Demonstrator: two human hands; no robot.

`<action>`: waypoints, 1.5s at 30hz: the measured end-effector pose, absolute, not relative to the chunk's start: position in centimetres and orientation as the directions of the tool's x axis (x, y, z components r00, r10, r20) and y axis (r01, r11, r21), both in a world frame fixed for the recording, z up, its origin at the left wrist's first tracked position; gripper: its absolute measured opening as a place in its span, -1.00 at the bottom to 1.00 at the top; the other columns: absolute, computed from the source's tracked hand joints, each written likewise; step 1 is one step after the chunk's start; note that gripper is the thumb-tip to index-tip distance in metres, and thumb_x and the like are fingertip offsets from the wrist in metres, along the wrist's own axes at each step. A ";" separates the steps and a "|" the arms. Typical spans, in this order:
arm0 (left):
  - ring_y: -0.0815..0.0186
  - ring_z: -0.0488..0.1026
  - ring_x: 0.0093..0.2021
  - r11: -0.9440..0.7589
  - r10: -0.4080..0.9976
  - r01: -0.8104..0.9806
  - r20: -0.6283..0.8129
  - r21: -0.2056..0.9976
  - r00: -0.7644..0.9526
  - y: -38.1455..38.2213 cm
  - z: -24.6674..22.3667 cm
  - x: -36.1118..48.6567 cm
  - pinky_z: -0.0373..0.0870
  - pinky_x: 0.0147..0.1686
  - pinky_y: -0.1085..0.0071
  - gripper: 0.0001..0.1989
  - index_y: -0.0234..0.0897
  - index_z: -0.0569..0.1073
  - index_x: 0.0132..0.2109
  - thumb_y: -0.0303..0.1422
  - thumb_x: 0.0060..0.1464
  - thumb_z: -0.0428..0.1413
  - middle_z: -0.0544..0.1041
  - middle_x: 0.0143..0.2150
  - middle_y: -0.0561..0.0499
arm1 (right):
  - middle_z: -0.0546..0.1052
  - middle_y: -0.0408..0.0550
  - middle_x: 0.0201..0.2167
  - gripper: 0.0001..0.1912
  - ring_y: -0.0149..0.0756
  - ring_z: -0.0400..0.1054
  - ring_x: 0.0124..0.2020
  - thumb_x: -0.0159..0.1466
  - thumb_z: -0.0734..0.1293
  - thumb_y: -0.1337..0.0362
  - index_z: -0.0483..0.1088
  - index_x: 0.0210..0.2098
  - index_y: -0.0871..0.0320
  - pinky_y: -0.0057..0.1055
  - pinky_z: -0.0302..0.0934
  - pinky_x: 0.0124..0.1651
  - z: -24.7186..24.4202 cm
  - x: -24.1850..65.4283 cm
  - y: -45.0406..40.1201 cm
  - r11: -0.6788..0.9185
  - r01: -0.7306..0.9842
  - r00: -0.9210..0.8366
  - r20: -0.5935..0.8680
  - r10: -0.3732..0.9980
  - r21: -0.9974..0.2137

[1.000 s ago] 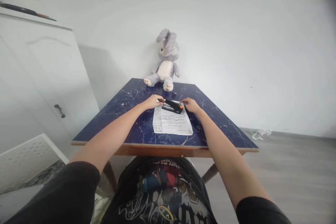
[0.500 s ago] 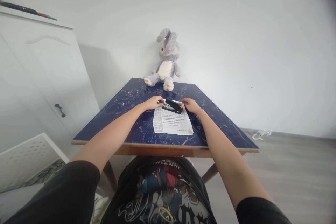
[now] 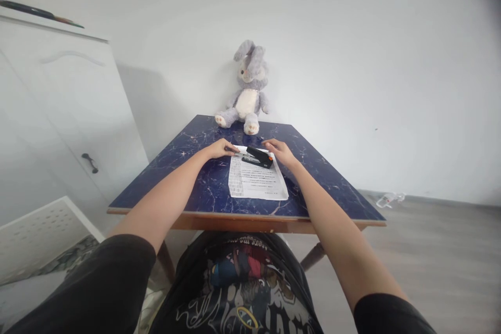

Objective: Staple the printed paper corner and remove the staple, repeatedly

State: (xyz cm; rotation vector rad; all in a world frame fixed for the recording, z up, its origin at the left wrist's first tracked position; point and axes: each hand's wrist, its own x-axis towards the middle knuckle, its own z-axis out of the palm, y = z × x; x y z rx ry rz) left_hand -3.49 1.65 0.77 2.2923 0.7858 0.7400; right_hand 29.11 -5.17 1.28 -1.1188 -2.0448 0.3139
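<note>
A black stapler (image 3: pixel 259 157) with an orange spot at its right end lies on printed paper sheets (image 3: pixel 260 183). Its top arm is raised, with its mouth towards the left. My left hand (image 3: pixel 222 150) is closed, fingertips together at the sheets' far left corner. A thin silvery piece shows between these fingertips and the stapler; what the fingers pinch is too small to tell. Beyond the stapler's orange end, my right hand (image 3: pixel 281 151) is open, fingers stretched to the left over the sheets' far edge, apart from the stapler.
The sheets lie on a blue marble-patterned table (image 3: pixel 164 177). A grey plush rabbit (image 3: pixel 248 96) sits at its far edge against the wall. A white cabinet (image 3: pixel 70 104) stands on the left, a white perforated panel (image 3: pixel 47 235) below it. Something clear plastic (image 3: pixel 389 199) lies on the floor, right.
My left hand has drawn slightly left, away from the stapler, and the silvery piece shows more. My right hand's fingers have stretched out to the left and up.
</note>
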 end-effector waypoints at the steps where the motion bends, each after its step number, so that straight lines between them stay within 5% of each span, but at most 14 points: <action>1: 0.17 0.62 -0.23 -0.638 0.679 0.337 0.301 0.692 0.669 1.8 0.7 -3.6 0.49 -0.11 0.32 -0.56 -0.29 0.72 -0.07 -0.16 -0.10 0.42 0.71 -0.12 -0.16 | 0.60 0.05 0.04 -0.57 -0.13 0.48 0.04 0.42 0.27 -0.02 0.55 0.05 0.13 -0.24 0.33 0.16 1.3 28.5 -5.4 0.615 0.585 -0.382 0.490 0.784 -0.529; 7: 0.16 0.62 -0.27 -0.601 0.679 0.278 0.296 0.749 0.672 1.0 0.5 -1.7 0.51 -0.17 0.32 -0.49 -0.34 0.71 -0.08 -0.24 -0.24 0.48 0.70 -0.28 -0.14 | 0.63 0.05 -0.01 -0.53 -0.08 0.52 -0.04 0.29 0.42 0.07 0.53 0.10 0.20 -0.19 0.33 0.13 0.7 26.1 -5.9 0.679 0.523 -0.525 0.433 0.733 -0.515; 12: 0.16 0.58 -0.18 -0.739 0.633 0.306 0.465 0.599 0.619 -0.4 0.7 1.2 0.46 -0.04 0.32 -0.47 -0.32 0.70 -0.14 -0.32 -0.38 0.50 0.68 -0.24 -0.05 | 0.64 0.01 0.01 -0.51 -0.05 0.52 -0.01 0.28 0.43 0.05 0.53 0.11 0.19 -0.23 0.33 0.11 0.4 26.3 -5.9 0.690 0.448 -0.549 0.434 0.714 -0.568; 18: 0.21 0.55 -0.23 -0.738 0.636 0.325 0.448 0.592 0.628 0.1 1.2 0.2 0.44 -0.09 0.34 -0.54 -0.28 0.69 -0.19 -0.21 -0.31 0.48 0.65 -0.29 -0.01 | 0.63 0.02 -0.02 -0.52 -0.13 0.51 -0.07 0.31 0.40 0.09 0.49 0.14 0.19 -0.27 0.33 0.07 0.7 25.0 -6.2 0.704 0.505 -0.565 0.426 0.707 -0.499; 23: 0.19 0.55 -0.23 -0.659 0.723 0.333 0.447 0.674 0.527 0.9 1.0 -2.1 0.45 -0.10 0.31 -0.59 -0.29 0.68 -0.16 -0.04 0.00 0.32 0.68 -0.24 -0.10 | 0.62 0.03 0.02 -0.56 -0.14 0.50 -0.01 0.29 0.40 0.21 0.48 0.15 0.14 -0.25 0.31 0.13 1.2 25.2 -6.9 0.665 0.591 -0.532 0.399 0.747 -0.456; 30: 0.21 0.56 -0.24 -0.692 0.692 0.354 0.439 0.629 0.573 1.0 -0.4 -0.7 0.45 -0.09 0.34 -0.56 -0.29 0.68 -0.17 0.01 0.08 0.24 0.69 -0.21 -0.10 | 0.61 0.09 0.06 -0.54 -0.02 0.51 0.02 0.30 0.42 0.09 0.50 0.14 0.13 -0.12 0.34 0.16 0.5 35.1 -10.3 0.476 0.748 -0.321 0.375 0.870 -0.463; 34: 0.22 0.56 -0.28 -0.678 0.703 0.358 0.424 0.642 0.571 1.7 -1.0 -0.4 0.45 -0.12 0.34 -0.56 -0.30 0.67 -0.16 0.02 0.10 0.22 0.69 -0.25 -0.10 | 0.53 0.18 0.18 -0.47 0.01 0.47 0.13 0.45 0.20 -0.08 0.49 0.16 0.15 -0.07 0.38 0.16 -0.2 40.2 -9.1 0.339 0.717 -0.141 0.350 0.926 -0.609; 40: 0.30 0.51 -0.39 -0.619 0.760 0.333 0.437 0.711 0.480 2.1 -0.8 -1.2 0.45 -0.26 0.38 -0.57 -0.33 0.65 -0.17 0.00 0.14 0.20 0.68 -0.29 -0.12 | 0.23 0.20 0.45 -0.44 -0.01 0.07 0.49 0.37 0.33 0.08 0.37 0.29 0.14 0.00 -0.02 0.49 -0.7 39.0 -3.2 0.364 0.844 -0.279 0.257 0.925 -0.395; 45: 0.30 0.50 -0.35 -0.570 0.815 0.264 0.493 0.778 0.305 2.3 -0.2 -1.8 0.41 -0.30 0.41 -0.56 -0.33 0.64 -0.17 0.00 0.19 0.15 0.66 -0.27 -0.13 | 0.35 0.08 0.39 -0.53 0.03 0.10 0.48 0.34 0.36 0.16 0.43 0.24 -0.02 0.15 -0.10 0.50 -1.4 34.4 -0.2 0.358 0.858 -0.330 0.141 0.934 -0.368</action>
